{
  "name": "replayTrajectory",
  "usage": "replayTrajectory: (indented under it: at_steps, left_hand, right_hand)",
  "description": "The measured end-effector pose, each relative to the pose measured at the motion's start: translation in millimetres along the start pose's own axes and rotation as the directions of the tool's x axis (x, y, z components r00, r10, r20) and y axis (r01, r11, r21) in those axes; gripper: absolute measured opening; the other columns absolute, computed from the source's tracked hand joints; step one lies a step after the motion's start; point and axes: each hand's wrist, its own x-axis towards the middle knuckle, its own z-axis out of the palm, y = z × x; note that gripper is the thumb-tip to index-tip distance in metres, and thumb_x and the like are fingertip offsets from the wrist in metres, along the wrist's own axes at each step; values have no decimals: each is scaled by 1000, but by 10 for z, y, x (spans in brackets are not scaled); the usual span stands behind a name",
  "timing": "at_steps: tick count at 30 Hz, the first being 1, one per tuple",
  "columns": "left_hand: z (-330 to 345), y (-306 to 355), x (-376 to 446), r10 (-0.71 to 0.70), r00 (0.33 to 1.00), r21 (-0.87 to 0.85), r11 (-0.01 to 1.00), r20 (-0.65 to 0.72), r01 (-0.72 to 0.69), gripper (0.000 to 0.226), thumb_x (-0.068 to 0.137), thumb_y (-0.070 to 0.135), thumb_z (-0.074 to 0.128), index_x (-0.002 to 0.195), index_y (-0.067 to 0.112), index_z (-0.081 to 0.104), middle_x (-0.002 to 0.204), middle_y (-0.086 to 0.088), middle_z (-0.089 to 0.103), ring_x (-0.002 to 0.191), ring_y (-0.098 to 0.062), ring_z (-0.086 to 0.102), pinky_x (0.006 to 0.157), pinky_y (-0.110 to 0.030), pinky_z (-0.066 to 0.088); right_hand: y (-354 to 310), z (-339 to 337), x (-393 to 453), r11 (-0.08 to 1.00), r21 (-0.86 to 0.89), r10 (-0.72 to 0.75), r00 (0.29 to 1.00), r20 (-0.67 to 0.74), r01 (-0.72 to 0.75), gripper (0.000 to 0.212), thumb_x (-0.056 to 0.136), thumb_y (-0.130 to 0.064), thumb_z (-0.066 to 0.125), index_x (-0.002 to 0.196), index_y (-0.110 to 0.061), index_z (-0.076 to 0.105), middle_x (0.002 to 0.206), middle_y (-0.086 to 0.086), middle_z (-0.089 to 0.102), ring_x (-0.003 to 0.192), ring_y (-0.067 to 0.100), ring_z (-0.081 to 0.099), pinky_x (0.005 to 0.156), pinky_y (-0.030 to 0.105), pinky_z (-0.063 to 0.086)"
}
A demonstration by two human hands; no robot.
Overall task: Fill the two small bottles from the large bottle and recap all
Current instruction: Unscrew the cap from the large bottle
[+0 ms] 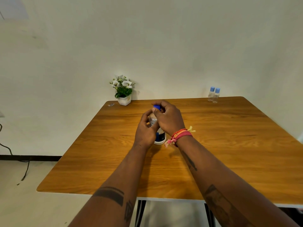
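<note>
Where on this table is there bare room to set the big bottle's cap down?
Bare wood lies right of the right hand, up to the two small bottles at the far right corner, and all along the near edge of the table. It is crowded only around the large bottle, held by the left hand.

bare wooden table (229, 145) lies open around both hands; only a flower pot (124, 100) and two small bottles (213, 95) line its far edge.

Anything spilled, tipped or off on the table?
Nothing stands out. The large bottle stands upright, left hand holding its body and right hand on its blue cap. Both small bottles stand capped at the far right corner.
</note>
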Motion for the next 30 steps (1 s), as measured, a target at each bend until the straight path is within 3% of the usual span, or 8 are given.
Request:
replayTrajectory:
  at_steps: [5,11,15,20,23,25,27,30]
  left_hand:
    - [16,-11,-4,-16,1000,-2,1000,-19,15,48,98,20,62,138,43,50,136,1,57,115,-17,61,86,-38,61]
    - [14,-22,-1,-8,1000,-11,1000,-21,8,41,100,26,61,129,52,49,132,9,54,98,7,56,67,-14,54]
    - [15,-23,6,0,1000,19,1000,-22,0,47,97,29,63,139,45,49,141,1,53,105,3,54,83,-29,57]
    - [29,-10,-15,7,1000,3,1000,-15,-7,46,98,21,63,129,52,48,136,2,57,111,-10,62,89,-40,60]
    - [54,-31,-30,12,1000,7,1000,-18,-12,41,95,32,67,123,57,50,117,25,61,100,6,64,80,-25,58]
    - [62,-25,-28,8,1000,4,1000,-21,-8,39,92,41,70,118,62,50,110,32,60,94,16,62,73,-16,54]
    - [57,-26,-12,3,1000,4,1000,-21,-3,40,89,46,72,117,65,49,109,36,58,94,16,60,72,-14,52]
    - [37,-41,41,15,1000,14,1000,-22,-14,40,89,49,71,116,69,48,110,35,56,99,11,59,79,-19,53]
  right_hand:
    - [-2,29,-27,996,-74,-46,999,6,46,18,97,-30,62,115,-27,65,114,-2,66,113,23,59,88,39,57]
    - [-6,58,28,995,-93,-43,998,-49,38,18,90,-23,74,107,-28,71,113,-4,60,99,14,61,84,31,58]
    - [-9,0,19,999,-41,-34,999,-32,33,18,93,-23,71,109,-30,75,110,-12,65,95,6,61,78,20,52]
    - [-57,-9,-12,985,-150,-75,995,68,85,30,102,-15,56,126,-29,68,130,-5,65,121,20,57,99,37,53]
    - [-69,-80,35,999,28,-37,997,-70,39,30,101,-11,58,123,-27,70,125,-6,65,116,14,60,93,27,54]
    - [-30,-160,101,974,225,66,981,-184,-23,24,96,-11,66,116,-24,72,117,-4,69,107,15,66,89,29,57]
    - [58,-204,149,930,356,177,960,-216,-92,22,91,-12,73,113,-17,70,112,5,71,101,21,70,89,38,60]
    - [252,-182,140,895,406,296,928,-225,-188,30,86,-11,79,112,-11,64,110,10,68,95,25,72,83,41,63]
